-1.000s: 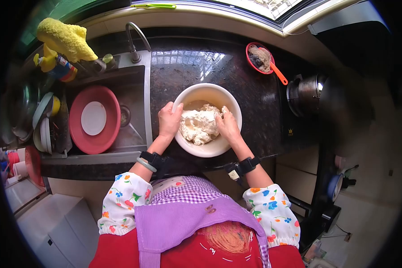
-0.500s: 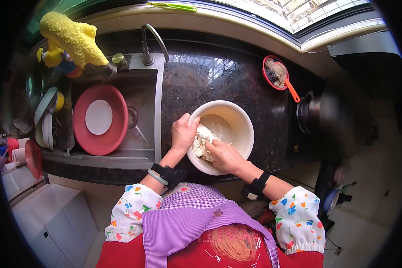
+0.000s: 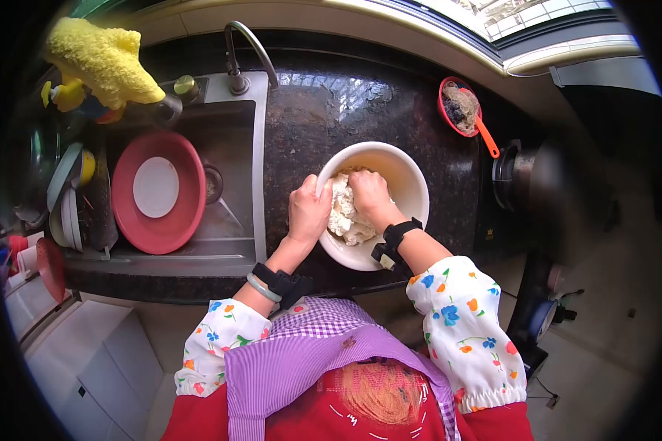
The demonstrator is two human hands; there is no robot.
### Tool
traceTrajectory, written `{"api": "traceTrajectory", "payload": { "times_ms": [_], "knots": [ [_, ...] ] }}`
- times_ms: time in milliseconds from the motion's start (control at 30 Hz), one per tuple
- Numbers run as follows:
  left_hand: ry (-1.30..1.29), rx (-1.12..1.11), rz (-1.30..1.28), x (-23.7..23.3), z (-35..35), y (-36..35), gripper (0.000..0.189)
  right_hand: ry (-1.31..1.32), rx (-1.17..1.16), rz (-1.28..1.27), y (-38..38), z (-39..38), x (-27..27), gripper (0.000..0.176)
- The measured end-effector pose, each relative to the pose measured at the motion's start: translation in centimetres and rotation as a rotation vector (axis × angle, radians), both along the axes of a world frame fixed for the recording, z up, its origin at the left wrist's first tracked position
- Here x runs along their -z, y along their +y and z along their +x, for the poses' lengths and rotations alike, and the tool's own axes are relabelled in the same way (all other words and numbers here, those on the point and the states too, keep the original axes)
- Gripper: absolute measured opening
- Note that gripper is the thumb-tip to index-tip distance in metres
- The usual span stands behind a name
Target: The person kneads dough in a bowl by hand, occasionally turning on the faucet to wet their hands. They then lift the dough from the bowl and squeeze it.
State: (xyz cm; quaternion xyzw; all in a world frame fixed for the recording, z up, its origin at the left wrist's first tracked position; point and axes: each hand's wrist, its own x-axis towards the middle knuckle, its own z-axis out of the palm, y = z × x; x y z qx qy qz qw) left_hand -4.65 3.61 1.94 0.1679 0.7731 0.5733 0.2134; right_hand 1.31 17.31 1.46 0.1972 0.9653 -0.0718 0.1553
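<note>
A deep white bowl stands on the dark stone counter. My left hand is closed around the bowl's left rim, thumb toward the inside. Lumpy white dough lies against the bowl's left and near side, rough and crumbly on top. Inside the bowl, my right hand has its fingers curled over the far part of this dough and pressed into it. The fingertips are partly hidden. Both wrists carry black straps, and a pale bangle circles the left one.
Left of the bowl is a steel sink holding a red basin with a white round plate. The faucet arches behind it. A red strainer with noodle-like strands sits at the back right, near a stove.
My right hand has moved from the bowl's near side to its far inner part, pressing into the dough. The dough sits bunched nearer the middle. My left hand stays on the rim.
</note>
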Motion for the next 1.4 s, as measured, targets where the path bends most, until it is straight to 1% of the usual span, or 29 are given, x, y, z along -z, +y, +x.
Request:
{"api": "traceTrajectory", "payload": {
  "times_ms": [67,100,167,200,233,300,333,400,433,500,533,567,633,700,733,767,833,867,900,967,1000,1067,1100,1167,1200,1233,1300,1367,1400],
  "knots": [
    [0.049,-0.024,-0.017,0.3,0.0,0.1,0.026,0.009,0.028,-0.06,0.1,0.0,-0.8,0.014],
    [0.064,-0.024,-0.008,0.6,-0.2,0.1,0.026,0.024,0.027,-0.051,0.6,0.2,-1.2,0.014],
    [0.108,0.025,-0.076,0.4,-0.7,-0.1,0.027,-0.259,0.037,-0.414,1.0,0.4,-3.4,0.031],
    [0.111,0.022,-0.075,0.4,-0.8,-0.1,0.027,-0.052,-0.024,-0.539,2.3,2.3,-2.3,0.05],
    [0.12,0.03,-0.073,0.6,-0.9,-0.1,0.027,-0.166,0.058,-0.77,2.4,2.5,-5.9,0.057],
    [0.13,0.033,-0.073,0.6,-1.2,0.0,0.027,0.095,0.334,-1.145,2.7,5.0,-6.5,0.049],
    [0.112,0.043,-0.082,0.6,-1.2,0.1,0.027,0.09,0.327,-1.147,2.7,4.9,-7.7,0.049],
    [0.094,0.05,-0.097,0.7,-1.4,0.0,0.028,-0.019,0.432,-0.65,2.1,4.2,-11.0,0.042],
    [0.099,0.065,-0.105,0.6,-1.5,0.1,0.028,-0.019,0.429,-0.652,2.5,4.3,-9.2,0.042],
    [0.107,0.083,-0.114,0.5,-1.7,0.3,0.029,0.218,0.254,-0.449,3.7,4.7,-3.8,0.032],
    [0.105,0.118,-0.122,0.4,-2.0,0.4,0.03,0.206,0.317,-0.491,3.1,3.7,-2.9,0.028],
    [0.106,0.151,-0.129,0.4,-2.3,0.5,0.031,0.275,0.398,-0.551,2.7,2.6,-1.5,0.029],
    [0.139,0.143,-0.145,0.5,-2.7,1.0,0.03,0.303,0.435,-0.779,2.1,0.3,0.2,0.035],
    [0.167,0.142,-0.161,0.6,-3.4,1.1,0.028,0.217,0.417,-0.679,0.0,-1.0,-1.1,0.043],
    [0.195,0.179,-0.158,0.5,-4.0,1.1,0.03,0.195,0.426,-0.84,0.2,-1.2,-1.3,0.046],
    [0.224,0.219,-0.153,0.3,-4.5,1.2,0.031,0.198,0.429,-0.839,0.3,-0.9,-1.6,0.046],
    [0.226,0.247,-0.169,0.0,-5.1,1.4,0.031,0.152,0.259,-0.896,0.4,-0.2,-2.7,0.048],
    [0.203,0.263,-0.208,-0.1,-5.3,1.4,0.031,0.176,0.101,-0.866,0.3,0.4,-4.0,0.051],
    [0.182,0.283,-0.249,-0.3,-5.6,1.4,0.031,0.175,-0.021,-0.707,0.1,1.2,-4.7,0.048],
    [0.131,0.273,-0.247,-0.3,-5.8,1.7,0.031,0.03,-0.154,-0.49,-1.2,2.2,-9.2,0.036],
    [0.111,0.246,-0.205,0.2,-5.6,1.9,0.031,0.029,-0.145,-0.491,-1.3,3.2,-9.3,0.036],
    [0.087,0.226,-0.166,0.4,-5.5,2.2,0.032,-0.006,-0.231,-0.374,-1.6,4.7,-9.2,0.023],
    [0.085,0.236,-0.172,0.6,-5.5,2.2,0.031,-0.007,-0.224,-0.38,-2.0,5.2,-8.4,0.023],
    [0.073,0.253,-0.178,0.2,-5.5,2.3,0.031,0.087,-0.151,-0.284,-2.5,5.6,-7.2,0.017],
    [0.089,0.243,-0.165,0.1,-5.4,2.3,0.03,0.114,-0.152,-0.277,-2.5,5.6,-6.5,0.011],
    [0.099,0.234,-0.156,0.1,-5.2,2.2,0.029,0.099,-0.145,-0.286,-2.7,5.3,-5.7,0.011],
    [0.078,0.241,-0.165,0.0,-5.1,2.1,0.028,0.106,-0.164,-0.196,-2.5,3.5,-4.1,0.008],
    [0.062,0.248,-0.174,-0.2,-5.0,2.0,0.027,0.09,-0.128,-0.233,-1.5,1.3,-3.5,0.01],
    [0.071,0.233,-0.15,-0.3,-4.9,2.1,0.026,0.082,-0.143,-0.197,-0.8,0.4,-2.7,0.011]
  ]
}}
